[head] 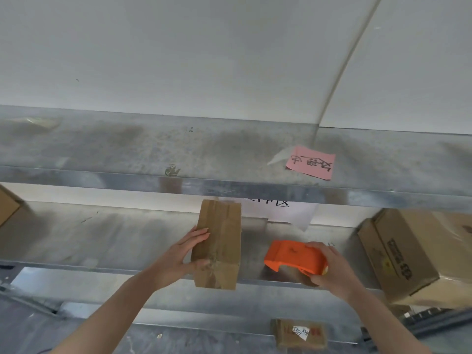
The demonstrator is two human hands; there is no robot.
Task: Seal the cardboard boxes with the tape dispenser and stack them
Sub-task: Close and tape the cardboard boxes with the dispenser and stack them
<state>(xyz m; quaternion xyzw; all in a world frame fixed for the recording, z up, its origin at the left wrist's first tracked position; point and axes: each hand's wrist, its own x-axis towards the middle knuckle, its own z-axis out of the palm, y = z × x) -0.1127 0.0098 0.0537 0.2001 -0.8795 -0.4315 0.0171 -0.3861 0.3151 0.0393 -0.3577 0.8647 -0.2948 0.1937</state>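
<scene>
A small brown cardboard box [221, 241] with clear tape on it lies on the middle metal shelf [102, 236], its near end jutting past the shelf's front edge. My left hand [182, 254] presses against the box's left side, fingers flat and thumb under its near corner. To the right, my right hand [329, 267] grips an orange tape dispenser [293, 255] just above the shelf, apart from the box.
A large taped carton [408, 254] sits at the shelf's right end, another carton [7, 208] at the far left. The upper shelf [178, 149] carries a pink note [311, 162]. A small labelled box [298, 333] lies on the lower level.
</scene>
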